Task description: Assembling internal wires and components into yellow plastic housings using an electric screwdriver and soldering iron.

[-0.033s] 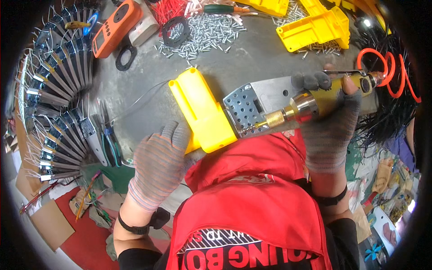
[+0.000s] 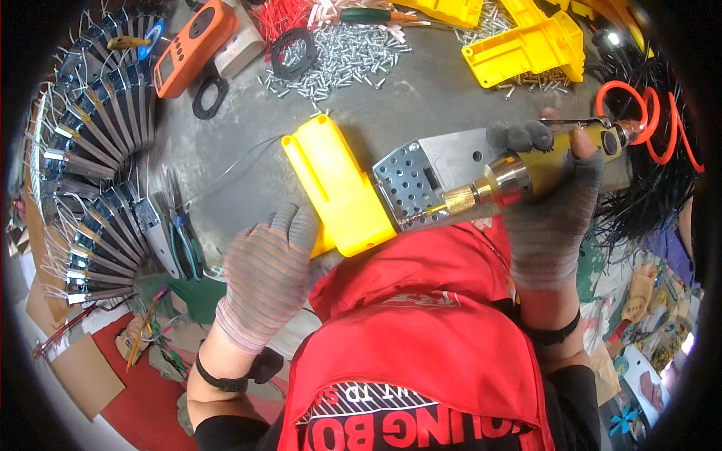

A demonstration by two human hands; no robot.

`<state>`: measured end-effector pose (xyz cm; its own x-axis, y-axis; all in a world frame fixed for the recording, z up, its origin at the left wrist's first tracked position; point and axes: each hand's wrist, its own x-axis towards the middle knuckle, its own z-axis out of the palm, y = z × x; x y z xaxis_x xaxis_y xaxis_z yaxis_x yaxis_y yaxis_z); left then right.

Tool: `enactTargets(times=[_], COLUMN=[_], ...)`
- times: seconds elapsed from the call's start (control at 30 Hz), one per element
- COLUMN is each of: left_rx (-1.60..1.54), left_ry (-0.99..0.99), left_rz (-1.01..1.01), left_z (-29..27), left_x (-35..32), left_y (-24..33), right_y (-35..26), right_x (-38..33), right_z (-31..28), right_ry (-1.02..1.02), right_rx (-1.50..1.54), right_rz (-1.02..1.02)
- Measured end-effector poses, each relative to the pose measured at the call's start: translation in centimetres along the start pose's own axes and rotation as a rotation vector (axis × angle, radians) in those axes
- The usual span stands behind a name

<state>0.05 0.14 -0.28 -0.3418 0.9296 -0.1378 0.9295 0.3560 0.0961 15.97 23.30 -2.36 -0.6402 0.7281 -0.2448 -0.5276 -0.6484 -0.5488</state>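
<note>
An orange meter (image 2: pixel 188 56) lies toward the far left corner of the desk (image 2: pixel 248 128), a black ring (image 2: pixel 203 112) just beside it. Pliers (image 2: pixel 186 233) rest by the left edge, near stacked metal parts (image 2: pixel 128 105) trailing wires (image 2: pixel 62 201). Red strips (image 2: pixel 282 19) and a green-handled screwdriver (image 2: pixel 366 15) line the far edge; black strands (image 2: pixel 639 199) crowd the right edge.

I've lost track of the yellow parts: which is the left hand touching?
The yellow case beside the metal plate. The left hand is there; the other yellow parts lie near screws.

Left hand (image 2: pixel 269 269), fingers bent; right hand (image 2: pixel 553 218) curled gripping
</note>
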Motion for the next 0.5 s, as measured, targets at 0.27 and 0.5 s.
enactTargets(times=[0.27, 0.5], left_rx=[0.008, 0.019], left_ry=[-0.028, -0.015], left_rz=[0.019, -0.014], left_z=[-0.1, -0.7], left_x=[0.1, 0.1], left_y=[0.1, 0.1], right_y=[0.3, -2.1], right_x=[-0.3, 0.9], right_z=[1.0, 1.5], right_ry=[0.075, 0.022], right_rx=[-0.055, -0.064], right_rz=[-0.011, -0.066])
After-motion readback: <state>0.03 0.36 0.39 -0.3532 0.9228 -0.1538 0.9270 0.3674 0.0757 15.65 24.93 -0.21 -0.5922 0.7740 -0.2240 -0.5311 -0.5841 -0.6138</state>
